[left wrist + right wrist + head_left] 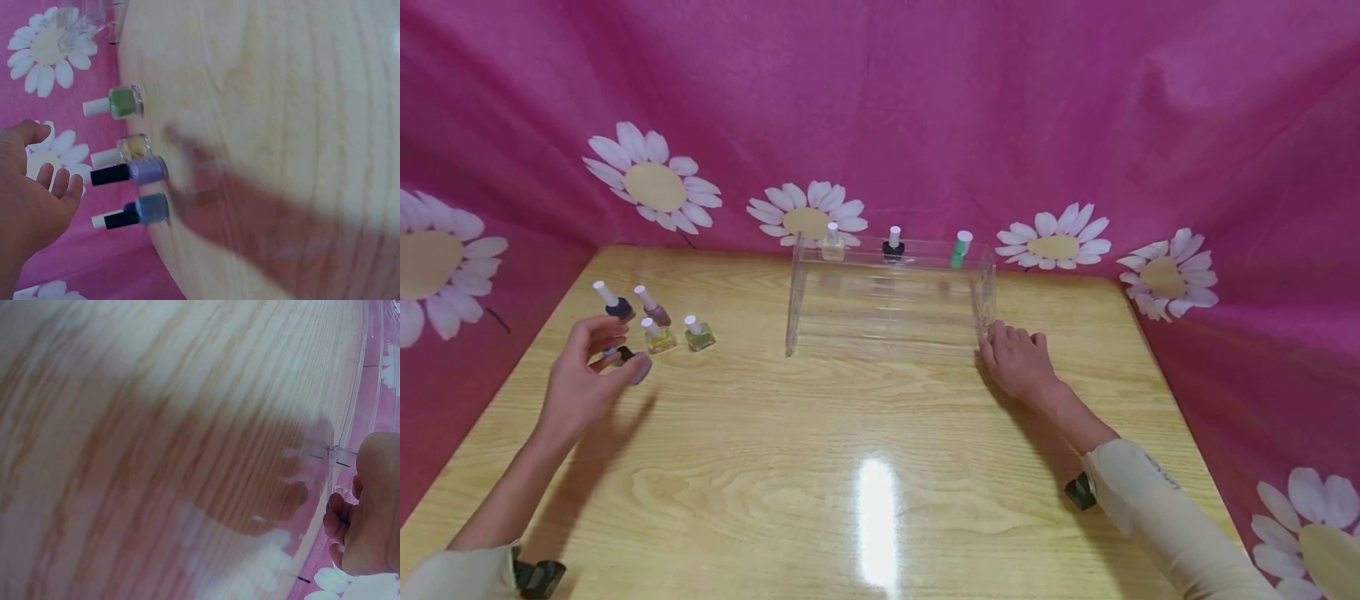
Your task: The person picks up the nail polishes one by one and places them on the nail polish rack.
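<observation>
Left hand (34,200), close up in left wrist view: grip spread, thumb and fingers apart, near lavender bottle (150,170) and blue bottle (153,209), both black-capped; contact cannot be told. Just beside these on bench (760,467): yellow bottle (662,340), green bottle (701,337), mauve bottle (658,314), dark bottle (621,310), all white-capped. Right hand (1018,364): fingers curled, pinching clear rack (794,304) at lower right corner. On rack's top tier, spaced apart: pale bottle (832,250), black bottle (892,250), mint bottle (957,254). Behind bench, pink cloth (925,108) with daisies (1052,247).

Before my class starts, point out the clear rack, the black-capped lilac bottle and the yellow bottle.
Clear rack (796,302): head view, on its left side panel.
Black-capped lilac bottle (149,170): left wrist view, on its body.
Yellow bottle (664,341): head view, on its glass body.
</observation>
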`<state>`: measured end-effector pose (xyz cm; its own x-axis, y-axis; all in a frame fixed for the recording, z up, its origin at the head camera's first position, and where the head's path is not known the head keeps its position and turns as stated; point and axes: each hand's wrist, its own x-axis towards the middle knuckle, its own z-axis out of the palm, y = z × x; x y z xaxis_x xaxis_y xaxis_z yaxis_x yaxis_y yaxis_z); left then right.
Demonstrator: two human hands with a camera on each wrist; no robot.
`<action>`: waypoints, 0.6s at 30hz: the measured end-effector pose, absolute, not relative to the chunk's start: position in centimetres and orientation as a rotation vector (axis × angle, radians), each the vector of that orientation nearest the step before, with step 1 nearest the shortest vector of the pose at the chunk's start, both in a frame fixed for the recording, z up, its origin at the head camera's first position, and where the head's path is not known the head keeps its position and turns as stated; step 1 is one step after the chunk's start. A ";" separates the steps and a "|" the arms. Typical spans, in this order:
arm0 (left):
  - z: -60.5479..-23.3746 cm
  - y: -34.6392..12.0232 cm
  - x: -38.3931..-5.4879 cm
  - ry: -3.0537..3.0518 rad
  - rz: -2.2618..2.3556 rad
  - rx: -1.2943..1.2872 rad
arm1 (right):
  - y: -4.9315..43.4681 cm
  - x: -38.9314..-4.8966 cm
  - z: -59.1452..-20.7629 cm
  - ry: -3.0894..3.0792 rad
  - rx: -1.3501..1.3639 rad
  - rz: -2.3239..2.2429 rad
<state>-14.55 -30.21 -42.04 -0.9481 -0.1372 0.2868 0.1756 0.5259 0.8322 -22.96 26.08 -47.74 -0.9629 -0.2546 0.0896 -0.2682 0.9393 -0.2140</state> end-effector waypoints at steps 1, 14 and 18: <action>-42.2 -30.4 -14.6 -2.458 -1.384 -0.022 | 26.1 -22.9 -47.8 -3.031 0.411 0.348; -43.7 -31.4 -14.0 -2.487 -1.340 0.045 | 26.3 -22.9 -48.2 -2.997 0.430 0.324; -44.0 -31.5 -14.3 -2.470 -1.372 0.070 | 26.3 -22.9 -48.2 -2.997 0.422 0.338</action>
